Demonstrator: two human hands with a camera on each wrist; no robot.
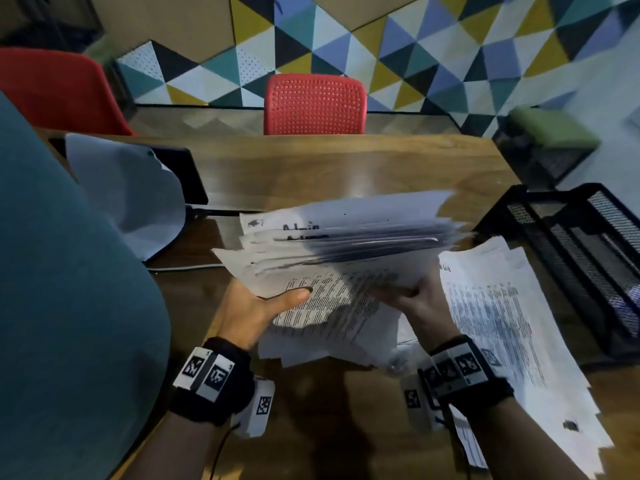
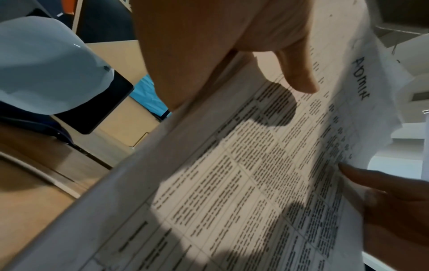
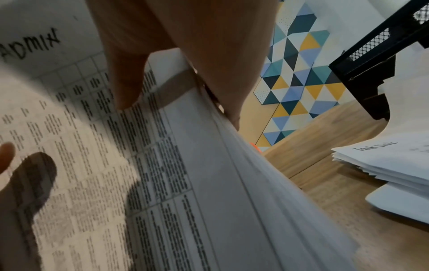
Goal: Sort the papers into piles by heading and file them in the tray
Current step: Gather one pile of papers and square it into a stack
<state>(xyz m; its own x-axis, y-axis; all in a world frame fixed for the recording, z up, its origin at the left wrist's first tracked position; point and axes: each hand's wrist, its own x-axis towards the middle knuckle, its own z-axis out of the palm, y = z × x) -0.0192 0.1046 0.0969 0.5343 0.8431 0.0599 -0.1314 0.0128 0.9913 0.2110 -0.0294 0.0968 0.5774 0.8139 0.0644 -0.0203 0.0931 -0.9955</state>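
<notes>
You hold the paper stack [image 1: 332,258] in both hands.
Left hand [image 1: 249,313] pinches its left edge, right hand [image 1: 419,299] its right.

A red perforated chair [image 1: 314,103] stands at the far side of the wooden desk [image 1: 346,168], upper centre of the head view. Another red chair [image 1: 52,88] sits at upper left. Behind them runs a wall of coloured triangles [image 1: 398,46]. A green-topped stool [image 1: 550,133] stands at upper right. A dark flat device [image 1: 180,174] lies on the desk at left.
</notes>
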